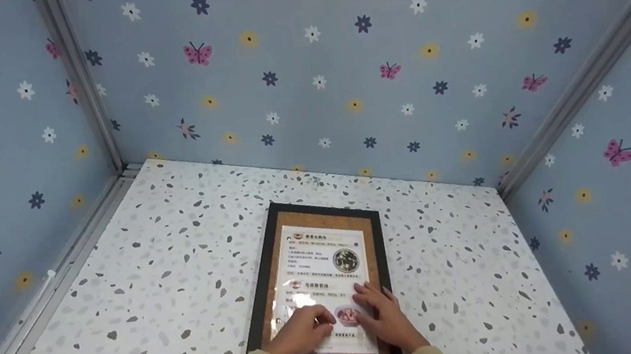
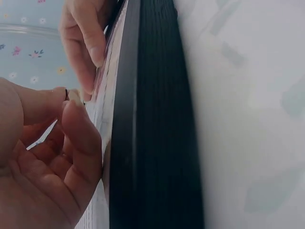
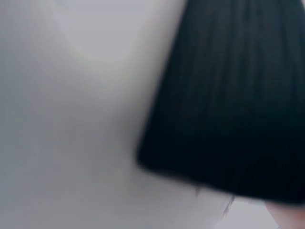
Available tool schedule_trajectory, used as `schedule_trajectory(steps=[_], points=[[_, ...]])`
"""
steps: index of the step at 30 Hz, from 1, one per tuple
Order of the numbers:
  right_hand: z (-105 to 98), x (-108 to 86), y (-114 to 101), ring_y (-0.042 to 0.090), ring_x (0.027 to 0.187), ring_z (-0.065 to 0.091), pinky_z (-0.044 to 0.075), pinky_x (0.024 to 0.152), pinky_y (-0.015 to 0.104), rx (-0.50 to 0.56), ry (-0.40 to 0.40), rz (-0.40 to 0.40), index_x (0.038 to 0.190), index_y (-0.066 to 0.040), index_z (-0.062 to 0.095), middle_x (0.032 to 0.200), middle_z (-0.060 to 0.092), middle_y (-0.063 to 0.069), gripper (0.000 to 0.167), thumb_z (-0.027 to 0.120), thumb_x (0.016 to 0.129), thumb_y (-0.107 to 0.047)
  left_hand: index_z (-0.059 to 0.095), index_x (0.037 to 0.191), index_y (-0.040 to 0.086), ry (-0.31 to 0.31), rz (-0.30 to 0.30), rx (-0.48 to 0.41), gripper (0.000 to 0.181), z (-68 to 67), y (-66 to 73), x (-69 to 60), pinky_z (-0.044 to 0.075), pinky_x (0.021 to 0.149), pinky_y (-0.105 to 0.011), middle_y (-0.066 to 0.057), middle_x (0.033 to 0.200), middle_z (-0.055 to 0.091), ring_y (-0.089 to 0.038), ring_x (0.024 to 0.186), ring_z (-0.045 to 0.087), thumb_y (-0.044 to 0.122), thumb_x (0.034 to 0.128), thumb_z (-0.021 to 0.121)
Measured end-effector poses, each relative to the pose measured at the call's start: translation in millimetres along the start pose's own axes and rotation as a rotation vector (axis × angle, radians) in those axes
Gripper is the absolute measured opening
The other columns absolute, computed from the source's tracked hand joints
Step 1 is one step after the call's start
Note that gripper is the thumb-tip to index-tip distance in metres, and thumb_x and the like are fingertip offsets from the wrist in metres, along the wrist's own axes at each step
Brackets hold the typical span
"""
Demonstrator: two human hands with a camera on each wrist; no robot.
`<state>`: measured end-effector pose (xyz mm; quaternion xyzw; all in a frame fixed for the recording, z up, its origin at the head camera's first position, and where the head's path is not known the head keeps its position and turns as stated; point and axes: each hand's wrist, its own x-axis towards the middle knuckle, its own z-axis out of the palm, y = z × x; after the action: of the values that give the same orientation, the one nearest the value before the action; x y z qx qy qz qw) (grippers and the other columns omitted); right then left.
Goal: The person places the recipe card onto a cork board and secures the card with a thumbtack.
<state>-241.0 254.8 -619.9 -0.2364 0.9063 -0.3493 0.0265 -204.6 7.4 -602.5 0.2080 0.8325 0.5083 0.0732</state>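
A black-framed cork board (image 1: 321, 216) lies on the speckled table. A glossy printed recipe sheet (image 1: 314, 256) with food pictures lies on its cork, with a small blue pin (image 1: 356, 245) near the sheet's upper right corner. Over the lower part of the sheet, the left hand (image 1: 304, 329) has its thumb and forefinger together. In the left wrist view they pinch a small pale pin-like thing (image 2: 75, 97), mostly hidden. The right hand (image 1: 387, 317) rests on the sheet's right side, fingers loosely extended. A blurred black frame corner (image 3: 228, 105) fills much of the right wrist view.
The white speckled tabletop (image 1: 181, 268) surrounds the board. Blue flowered panels (image 1: 312, 55) stand at the back and both sides, joined by grey metal posts (image 1: 83, 79).
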Motion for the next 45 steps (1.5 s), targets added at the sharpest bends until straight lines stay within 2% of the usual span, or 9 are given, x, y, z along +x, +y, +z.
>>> schedule_trajectory(steps=[7,15,20,25,29,33,36,40,45], points=[[1.0,-0.3,0.8,0.042,0.138,0.037,0.013,0.11,0.063,-0.009,0.031,-0.051,0.125,-0.003,0.063,0.145,0.05,0.015,0.038,0.069,0.093,-0.022,0.071,0.085,0.01,0.007,0.022,0.001,0.009,13.7,5.3,4.8,0.048,0.074,-0.028,0.011,0.08,0.062,-0.004,0.074,0.056,0.004,0.0877,0.066],[2.6,0.4,-0.4,0.038,0.139,0.036,0.012,0.112,0.06,-0.013,0.017,-0.015,0.126,-0.005,0.064,0.146,0.049,0.012,0.039,0.069,0.093,-0.024,0.066,0.084,0.012,-0.039,0.046,-0.012,0.011,28.5,10.5,7.9,0.047,0.073,-0.026,0.012,0.08,0.059,-0.003,0.075,0.055,0.006,0.0921,0.064],[4.6,-0.5,0.7,0.038,0.139,0.036,0.012,0.112,0.061,-0.014,0.015,-0.009,0.126,-0.005,0.064,0.146,0.05,0.011,0.039,0.069,0.093,-0.025,0.065,0.082,0.012,-0.032,0.039,-0.032,0.012,30.5,10.2,7.9,0.046,0.068,-0.023,0.013,0.074,0.057,-0.001,0.068,0.053,0.001,0.0884,0.064],[6.3,-1.2,0.9,0.039,0.138,0.037,0.012,0.111,0.062,-0.016,0.032,-0.033,0.125,-0.005,0.064,0.145,0.05,0.012,0.039,0.068,0.094,-0.027,0.067,0.08,0.009,0.006,0.03,-0.061,0.011,31.3,8.4,7.2,0.044,0.059,-0.021,0.011,0.068,0.058,0.001,0.059,0.049,-0.002,0.082,0.066],[7.1,-0.6,1.0,0.04,0.137,0.039,0.015,0.11,0.063,-0.038,0.048,-0.064,0.124,-0.005,0.065,0.144,0.051,0.014,0.038,0.067,0.095,-0.028,0.068,0.088,0.004,0.004,-0.03,-0.173,0.009,32.2,7.7,4.6,0.044,0.048,-0.021,0.004,0.07,0.066,-0.001,0.053,0.051,-0.003,0.0851,0.063],[5.9,0.5,0.3,0.04,0.137,0.039,0.015,0.11,0.062,-0.035,0.056,-0.055,0.124,-0.005,0.065,0.144,0.052,0.014,0.037,0.069,0.094,-0.026,0.066,0.098,0.002,-0.024,-0.091,-0.324,0.008,32.3,9.3,2.8,0.043,0.039,-0.023,-0.004,0.076,0.071,-0.01,0.051,0.058,0.0,0.0928,0.061],[4.9,1.0,0.1,0.04,0.137,0.038,0.014,0.111,0.062,-0.029,0.058,-0.054,0.124,-0.004,0.065,0.144,0.052,0.014,0.037,0.069,0.093,-0.024,0.067,0.098,0.001,-0.033,-0.082,-0.35,0.006,32.1,10.5,2.9,0.043,0.039,-0.022,-0.006,0.078,0.072,-0.015,0.052,0.061,0.005,0.0951,0.062],[5.0,0.9,0.6,0.041,0.136,0.039,0.015,0.109,0.063,-0.033,0.068,-0.075,0.123,-0.004,0.065,0.143,0.052,0.015,0.036,0.07,0.092,-0.022,0.07,0.094,0.003,-0.021,-0.031,-0.295,0.009,31.9,11.2,3.5,0.045,0.041,-0.022,-0.003,0.074,0.069,-0.009,0.05,0.057,0.009,0.095,0.065],[5.5,-0.3,1.6,0.042,0.135,0.04,0.016,0.108,0.065,-0.042,0.076,-0.082,0.123,-0.004,0.066,0.142,0.053,0.014,0.035,0.07,0.092,-0.021,0.074,0.088,0.009,-0.021,0.091,-0.059,0.006,33.4,14.6,5.3,0.049,0.064,-0.022,0.01,0.079,0.066,-0.001,0.065,0.056,0.011,0.0906,0.069]])
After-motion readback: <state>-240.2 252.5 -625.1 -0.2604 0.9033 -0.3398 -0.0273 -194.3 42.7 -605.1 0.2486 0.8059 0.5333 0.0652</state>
